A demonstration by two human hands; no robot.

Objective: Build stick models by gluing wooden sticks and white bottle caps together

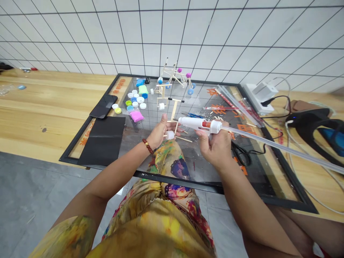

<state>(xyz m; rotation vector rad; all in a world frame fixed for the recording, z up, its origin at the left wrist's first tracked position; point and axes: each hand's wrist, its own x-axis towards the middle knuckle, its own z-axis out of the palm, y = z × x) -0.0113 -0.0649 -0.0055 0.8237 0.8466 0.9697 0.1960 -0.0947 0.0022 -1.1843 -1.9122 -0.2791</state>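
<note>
My left hand point(158, 133) is closed on a small model of wooden sticks point(173, 111) with white bottle-cap wheels, held above a glass-topped black frame point(107, 168). My right hand point(216, 147) grips a white hot glue gun point(200, 124); its nozzle points left and touches the model near my left fingers. A long clear glue stick point(279, 147) runs out of the gun's back to the right. A finished stick model point(176, 77) with pink and blue caps stands at the far edge of the glass.
Loose bottle caps point(135, 101), a pink block point(137, 115) and a green block lie on the glass at the left. A phone point(103, 106) and a black sheet point(103, 139) rest beside them. Scissors point(242, 154), cables and a white power strip point(259, 94) are at the right.
</note>
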